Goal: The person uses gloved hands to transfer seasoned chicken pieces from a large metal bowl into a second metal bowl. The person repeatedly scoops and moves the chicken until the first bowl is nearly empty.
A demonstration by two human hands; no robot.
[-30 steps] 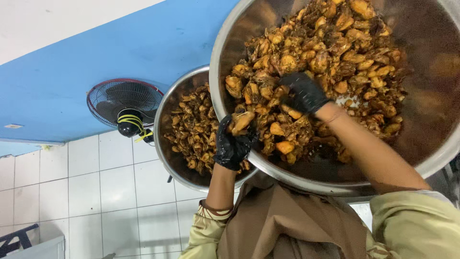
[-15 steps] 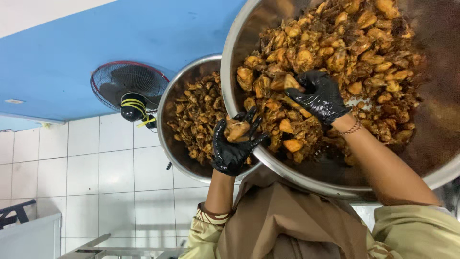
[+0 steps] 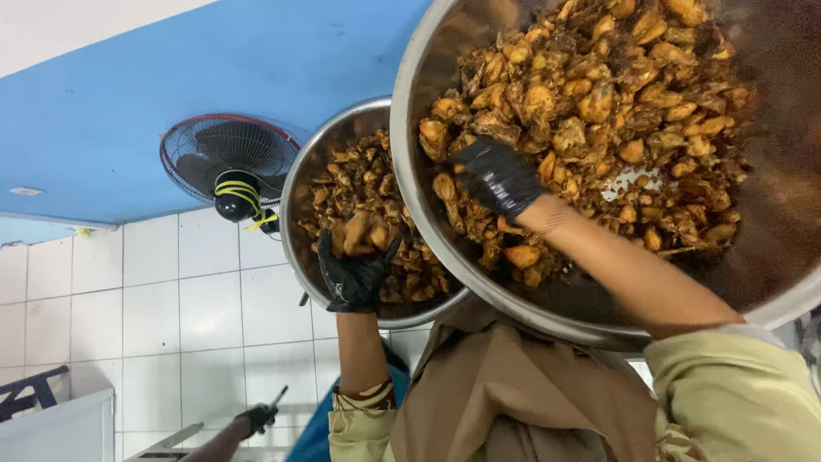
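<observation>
A: Currently: left hand (image 3: 353, 267), black glove, fingers curled up around one browned piece (image 3: 359, 233), held over the near side of the smaller steel bowl (image 3: 295, 184).
B: Right hand?
A: Right hand (image 3: 496, 177), also gloved, is palm-down on the heap in the big steel bowl (image 3: 409, 111). Fingers are bent into the pieces; can't tell if it grips any.
B: What's in the way?
A: The big bowl's rim overlaps the small bowl's right edge, so the two touch or sit stacked there. Both bowls are loaded with browned chunks. The right forearm crosses the big rim low down.
B: Surroundings?
A: Fan (image 3: 229, 164) just left of the small bowl, near its rim. Another person's gloved hand (image 3: 256, 417) bottom left holds something thin, well apart. Tan apron (image 3: 513, 393) directly under both bowls.
B: Free room?
A: Left side only: white tiled surface (image 3: 154, 308) and the blue surface (image 3: 171, 77) above the fan.
</observation>
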